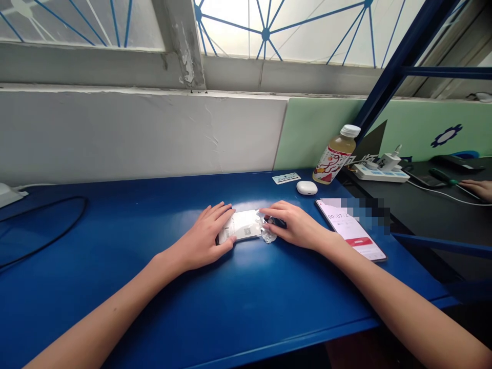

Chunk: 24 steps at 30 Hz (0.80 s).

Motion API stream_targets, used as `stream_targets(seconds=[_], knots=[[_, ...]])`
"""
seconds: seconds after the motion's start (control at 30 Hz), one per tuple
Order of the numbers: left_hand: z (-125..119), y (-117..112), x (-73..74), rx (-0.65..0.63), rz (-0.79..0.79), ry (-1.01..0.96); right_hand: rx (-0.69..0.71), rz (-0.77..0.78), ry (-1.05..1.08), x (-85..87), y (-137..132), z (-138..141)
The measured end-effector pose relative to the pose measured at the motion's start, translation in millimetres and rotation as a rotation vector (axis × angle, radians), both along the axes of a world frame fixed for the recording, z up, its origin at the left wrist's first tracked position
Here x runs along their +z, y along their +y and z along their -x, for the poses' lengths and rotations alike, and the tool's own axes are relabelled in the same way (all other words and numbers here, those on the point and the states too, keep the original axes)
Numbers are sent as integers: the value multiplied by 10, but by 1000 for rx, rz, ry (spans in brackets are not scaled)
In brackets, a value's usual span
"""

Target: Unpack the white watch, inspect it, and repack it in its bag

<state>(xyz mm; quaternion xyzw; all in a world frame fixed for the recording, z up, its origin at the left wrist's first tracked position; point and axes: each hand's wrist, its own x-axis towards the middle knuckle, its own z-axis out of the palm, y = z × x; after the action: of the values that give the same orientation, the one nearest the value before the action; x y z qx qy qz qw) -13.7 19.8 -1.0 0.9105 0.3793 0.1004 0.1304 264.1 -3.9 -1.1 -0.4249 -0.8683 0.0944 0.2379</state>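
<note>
A flat white rectangular package (pixel 246 225) with printed labels and a small square code lies in front of me on the blue desk (pixel 215 307). My left hand (pixel 209 233) grips its left end, thumb along the near edge and fingers over the far side. At the other end, crinkled clear plastic (pixel 269 236) sticks out. The bent fingers of my right hand (pixel 294 223) close on this plastic, with a small dark thing partly hidden beneath them. A phone (pixel 351 230) showing a running timer lies beside my right wrist.
Behind my right hand are a white earbud case (pixel 306 188), a small card (pixel 286 178) and a drink bottle (pixel 335 156). A black cable (pixel 82 210) loops at left. On the dark desk at right are a power strip (pixel 380 171) and another person's hand (pixel 478 189) near a green-handled tool.
</note>
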Motion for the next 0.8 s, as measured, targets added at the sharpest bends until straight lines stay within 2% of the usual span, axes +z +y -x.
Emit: stream_targets(seconds=[0.17, 0.37, 0.57, 0.8], knots=[[-16, -13, 12, 5, 26, -13, 6, 2, -26, 34, 2, -2], [-4, 17, -31, -8, 27, -51, 3, -6, 16, -25, 7, 27], [-3, 34, -3, 1, 40, -87, -13, -38, 67, -87, 11, 43], [-3, 26, 9, 36, 45, -64, -2, -56, -7, 44, 74, -153]])
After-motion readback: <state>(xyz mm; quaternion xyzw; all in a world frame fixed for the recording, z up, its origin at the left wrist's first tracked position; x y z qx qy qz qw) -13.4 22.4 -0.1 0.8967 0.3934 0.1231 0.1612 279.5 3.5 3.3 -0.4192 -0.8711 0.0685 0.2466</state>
